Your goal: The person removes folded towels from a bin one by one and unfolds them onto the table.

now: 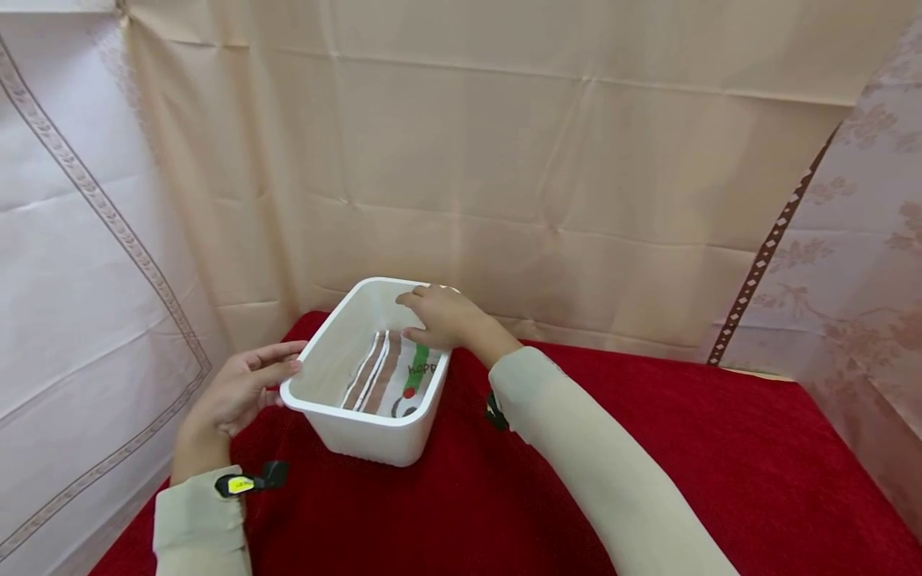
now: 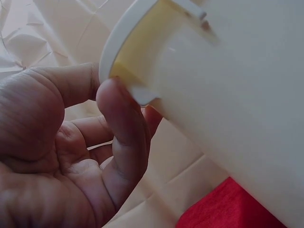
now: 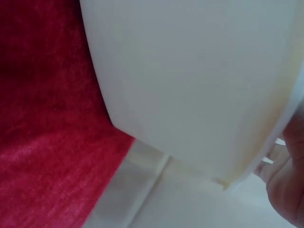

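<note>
A white plastic bin (image 1: 360,432) stands on red cloth, its long side running away from me. Inside lies a folded cloth (image 1: 382,372) with brown stripes, a green patch, a red dot and printed letters reading "happ". My left hand (image 1: 241,392) pinches the bin's near left rim; in the left wrist view its fingers (image 2: 122,114) bend around the rim's edge. Over the right rim reaches my right hand (image 1: 442,316), fingers loosely bent above the bin's inside, with no object showing between them. The right wrist view has the bin's outer wall, with part of that hand at the right edge.
Red cloth (image 1: 648,448) covers the table and extends right and toward me. Beige sheeting (image 1: 504,160) hangs close behind the bin. Pale patterned curtains (image 1: 79,280) close off the left and right sides.
</note>
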Available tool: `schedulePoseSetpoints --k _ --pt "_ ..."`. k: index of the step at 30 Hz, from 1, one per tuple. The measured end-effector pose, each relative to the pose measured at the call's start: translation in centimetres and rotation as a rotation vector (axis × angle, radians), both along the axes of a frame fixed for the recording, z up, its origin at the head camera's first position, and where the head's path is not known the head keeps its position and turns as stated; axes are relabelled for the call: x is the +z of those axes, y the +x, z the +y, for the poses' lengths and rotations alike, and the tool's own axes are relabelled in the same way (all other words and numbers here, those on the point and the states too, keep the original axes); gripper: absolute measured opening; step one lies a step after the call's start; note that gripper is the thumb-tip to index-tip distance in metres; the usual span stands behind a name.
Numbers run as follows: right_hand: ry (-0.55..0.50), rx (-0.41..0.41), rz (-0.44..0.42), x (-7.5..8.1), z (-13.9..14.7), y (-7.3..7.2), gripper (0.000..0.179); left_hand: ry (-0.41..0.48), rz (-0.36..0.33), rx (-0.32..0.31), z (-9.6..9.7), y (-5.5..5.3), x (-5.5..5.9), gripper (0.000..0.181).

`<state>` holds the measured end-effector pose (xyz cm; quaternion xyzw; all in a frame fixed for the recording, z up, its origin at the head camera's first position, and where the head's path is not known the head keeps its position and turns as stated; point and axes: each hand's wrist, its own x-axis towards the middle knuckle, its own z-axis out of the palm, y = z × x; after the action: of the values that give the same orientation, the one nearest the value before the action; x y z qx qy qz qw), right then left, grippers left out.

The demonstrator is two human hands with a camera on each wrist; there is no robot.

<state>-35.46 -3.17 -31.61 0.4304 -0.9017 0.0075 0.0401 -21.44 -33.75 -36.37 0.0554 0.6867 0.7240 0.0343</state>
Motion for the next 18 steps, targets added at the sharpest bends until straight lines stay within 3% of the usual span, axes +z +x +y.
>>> schedulePoseSetpoints --k 9,18 --pt "-0.020 0.016 -0.109 -0.4 -2.2 -1.6 0.055 -0.018 -0.006 0.014 -0.4 0.4 0.2 0.028" --pt "-0.031 0.006 -0.234 -0.9 -1.6 -3.4 0.058 -0.061 -0.017 0.031 0.2 0.1 0.4 0.030"
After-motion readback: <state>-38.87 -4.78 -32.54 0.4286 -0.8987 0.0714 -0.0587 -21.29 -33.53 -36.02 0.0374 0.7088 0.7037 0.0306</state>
